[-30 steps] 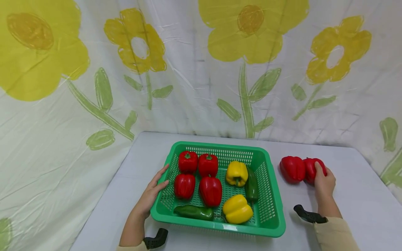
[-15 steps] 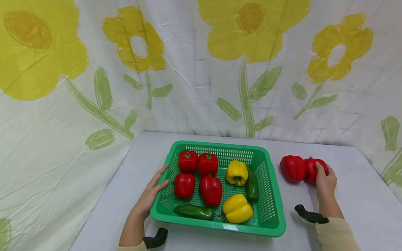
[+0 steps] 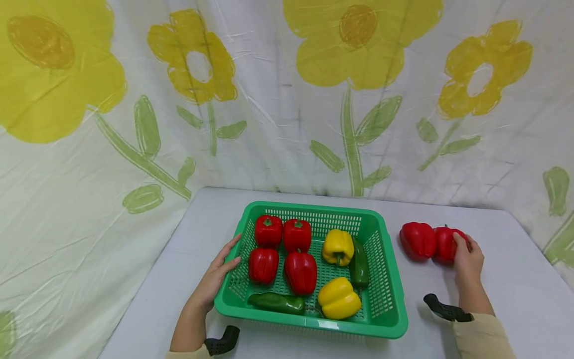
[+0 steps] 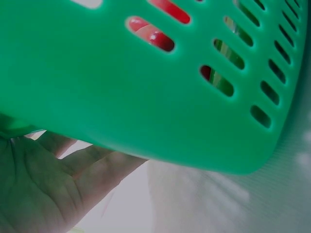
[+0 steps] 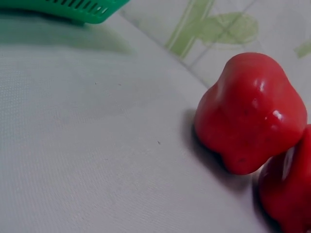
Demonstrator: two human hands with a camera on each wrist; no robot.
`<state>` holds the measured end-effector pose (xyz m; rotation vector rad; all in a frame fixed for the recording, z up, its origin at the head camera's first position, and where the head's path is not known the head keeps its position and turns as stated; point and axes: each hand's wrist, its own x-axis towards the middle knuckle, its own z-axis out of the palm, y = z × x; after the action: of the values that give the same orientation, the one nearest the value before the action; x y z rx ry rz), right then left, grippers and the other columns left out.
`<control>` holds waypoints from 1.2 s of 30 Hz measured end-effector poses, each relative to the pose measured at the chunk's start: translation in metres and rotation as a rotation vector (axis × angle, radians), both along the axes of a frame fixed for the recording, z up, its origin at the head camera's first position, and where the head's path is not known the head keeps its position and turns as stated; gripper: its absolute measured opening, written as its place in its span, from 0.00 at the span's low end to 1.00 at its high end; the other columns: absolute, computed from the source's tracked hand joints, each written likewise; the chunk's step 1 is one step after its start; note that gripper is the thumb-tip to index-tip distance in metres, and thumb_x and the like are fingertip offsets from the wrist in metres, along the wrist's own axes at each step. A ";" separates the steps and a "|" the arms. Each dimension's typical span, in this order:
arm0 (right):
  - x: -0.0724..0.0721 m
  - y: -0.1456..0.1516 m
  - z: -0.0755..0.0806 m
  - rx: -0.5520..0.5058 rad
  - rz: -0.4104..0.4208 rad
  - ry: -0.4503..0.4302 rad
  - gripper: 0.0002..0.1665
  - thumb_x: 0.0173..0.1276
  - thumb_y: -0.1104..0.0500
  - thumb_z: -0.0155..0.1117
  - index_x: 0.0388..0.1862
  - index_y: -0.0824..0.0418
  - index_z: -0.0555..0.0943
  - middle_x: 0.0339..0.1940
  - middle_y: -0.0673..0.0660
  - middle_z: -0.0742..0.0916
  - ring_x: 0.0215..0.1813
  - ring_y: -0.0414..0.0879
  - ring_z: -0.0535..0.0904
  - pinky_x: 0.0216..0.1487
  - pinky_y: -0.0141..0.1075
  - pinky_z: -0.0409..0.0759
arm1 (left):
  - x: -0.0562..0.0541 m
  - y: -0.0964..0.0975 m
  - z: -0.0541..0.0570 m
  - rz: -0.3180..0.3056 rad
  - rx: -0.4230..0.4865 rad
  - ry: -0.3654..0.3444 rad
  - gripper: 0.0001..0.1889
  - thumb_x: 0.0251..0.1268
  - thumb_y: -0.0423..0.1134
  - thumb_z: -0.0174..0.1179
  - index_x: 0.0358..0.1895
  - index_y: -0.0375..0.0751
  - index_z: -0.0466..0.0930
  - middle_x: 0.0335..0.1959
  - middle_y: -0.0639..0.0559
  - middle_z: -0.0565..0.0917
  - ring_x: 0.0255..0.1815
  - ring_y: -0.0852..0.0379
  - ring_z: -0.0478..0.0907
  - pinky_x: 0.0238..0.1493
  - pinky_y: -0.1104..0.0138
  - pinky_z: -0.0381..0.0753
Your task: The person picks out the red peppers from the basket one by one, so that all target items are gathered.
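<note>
In the head view, my left hand [image 3: 214, 279] lies along the left side of a green plastic basket [image 3: 391, 279], fingers extended and thumb at the rim. The left wrist view shows its palm and fingers [image 4: 104, 174] against the outer wall. To the right of the basket, my right hand [image 3: 469, 262] holds a red bell pepper [image 3: 445, 245] at its right side, thumb over the near face. Beside this one sits another red bell pepper [image 3: 418, 242]. In the right wrist view the free pepper [image 5: 250, 116] stands before the held pepper [image 5: 291, 189]; the hand is out of that view.
Inside the basket, several red bell peppers [image 3: 300, 273] fill the left half. Two yellow bell peppers [image 3: 339, 299] lie on the right, with green chili peppers [image 3: 275, 303] at the front and right. A flowered cloth [image 3: 269, 149] hangs behind the white table [image 3: 506, 279].
My right hand has shifted slightly to the right, and the red bell pepper has turned a little with it, showing more of its stem. The left hand and basket stay put.
</note>
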<state>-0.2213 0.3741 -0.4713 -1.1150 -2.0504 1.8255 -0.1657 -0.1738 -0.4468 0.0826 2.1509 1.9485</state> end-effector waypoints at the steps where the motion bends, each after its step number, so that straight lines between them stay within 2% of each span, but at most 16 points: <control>1: 0.001 0.001 0.001 0.000 -0.004 0.006 0.43 0.66 0.34 0.45 0.76 0.46 0.46 0.78 0.49 0.50 0.77 0.48 0.44 0.74 0.44 0.51 | 0.000 0.000 0.000 0.000 -0.001 -0.001 0.26 0.73 0.42 0.42 0.72 0.61 0.51 0.76 0.51 0.45 0.75 0.46 0.44 0.65 0.50 0.62; 8: 0.000 0.011 0.006 0.025 -0.034 0.056 0.40 0.68 0.38 0.46 0.75 0.43 0.46 0.77 0.44 0.48 0.78 0.44 0.40 0.73 0.41 0.50 | 0.000 -0.001 0.000 -0.002 0.003 -0.007 0.26 0.73 0.42 0.42 0.72 0.62 0.51 0.76 0.51 0.45 0.74 0.46 0.45 0.64 0.50 0.63; 11: -0.010 0.030 -0.006 0.039 -0.041 0.069 0.40 0.67 0.38 0.50 0.74 0.39 0.48 0.77 0.40 0.48 0.78 0.42 0.38 0.73 0.42 0.49 | 0.000 -0.001 0.000 -0.003 0.006 -0.009 0.26 0.73 0.42 0.42 0.72 0.62 0.51 0.76 0.51 0.44 0.74 0.46 0.45 0.64 0.50 0.64; 15: -0.028 0.059 -0.031 0.053 -0.016 0.091 0.43 0.61 0.35 0.57 0.72 0.33 0.50 0.75 0.35 0.49 0.77 0.39 0.37 0.72 0.45 0.49 | 0.000 -0.001 0.000 -0.001 0.002 -0.009 0.26 0.73 0.42 0.42 0.72 0.62 0.51 0.76 0.52 0.44 0.74 0.46 0.45 0.64 0.49 0.64; 17: -0.031 0.064 -0.035 0.084 0.020 0.096 0.45 0.59 0.33 0.58 0.72 0.32 0.51 0.75 0.34 0.49 0.77 0.40 0.37 0.72 0.47 0.50 | 0.000 -0.001 0.000 0.000 0.003 -0.010 0.26 0.73 0.42 0.42 0.72 0.62 0.51 0.76 0.52 0.44 0.74 0.46 0.45 0.64 0.49 0.64; 19: -0.028 0.056 -0.025 0.105 0.075 0.087 0.45 0.58 0.32 0.57 0.72 0.31 0.50 0.75 0.34 0.48 0.77 0.40 0.36 0.71 0.49 0.51 | 0.000 -0.001 0.000 0.000 0.003 -0.009 0.26 0.73 0.42 0.42 0.72 0.62 0.51 0.76 0.52 0.44 0.74 0.46 0.45 0.64 0.49 0.65; 21: -0.018 0.039 -0.004 0.133 0.140 0.069 0.44 0.60 0.32 0.55 0.72 0.32 0.49 0.76 0.39 0.46 0.78 0.44 0.35 0.71 0.51 0.52 | 0.000 -0.001 0.001 -0.001 0.003 -0.010 0.26 0.73 0.42 0.42 0.72 0.62 0.51 0.76 0.52 0.44 0.74 0.46 0.45 0.64 0.49 0.65; 24: 0.002 0.005 0.035 0.177 0.283 0.059 0.44 0.65 0.35 0.52 0.75 0.39 0.47 0.78 0.49 0.44 0.77 0.53 0.33 0.69 0.56 0.53 | 0.000 0.000 0.001 -0.001 0.000 -0.011 0.26 0.73 0.42 0.42 0.72 0.63 0.51 0.76 0.52 0.44 0.74 0.45 0.45 0.64 0.49 0.65; 27: 0.016 -0.021 0.062 0.234 0.432 0.067 0.44 0.68 0.39 0.49 0.76 0.48 0.46 0.77 0.60 0.43 0.76 0.62 0.33 0.67 0.61 0.54 | 0.000 0.000 0.000 0.001 -0.003 -0.013 0.26 0.73 0.42 0.42 0.72 0.63 0.51 0.76 0.52 0.45 0.74 0.45 0.45 0.64 0.49 0.65; 32: 0.023 -0.042 0.082 0.322 0.632 0.096 0.46 0.69 0.40 0.50 0.75 0.60 0.46 0.75 0.69 0.46 0.74 0.70 0.39 0.63 0.66 0.55 | 0.000 0.000 0.001 0.001 0.002 -0.017 0.26 0.73 0.42 0.42 0.72 0.63 0.51 0.76 0.51 0.45 0.74 0.44 0.46 0.63 0.49 0.66; 36: 0.023 -0.051 0.088 0.380 0.756 0.105 0.46 0.68 0.41 0.52 0.74 0.62 0.48 0.74 0.72 0.51 0.72 0.72 0.47 0.62 0.66 0.57 | 0.000 0.000 0.001 0.000 0.003 -0.018 0.26 0.73 0.43 0.42 0.72 0.63 0.52 0.76 0.51 0.45 0.74 0.44 0.47 0.62 0.49 0.67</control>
<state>-0.1980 0.3230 -0.3834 -0.1324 -2.8152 1.5590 -0.1662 -0.1736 -0.4460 0.0654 2.1368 1.9459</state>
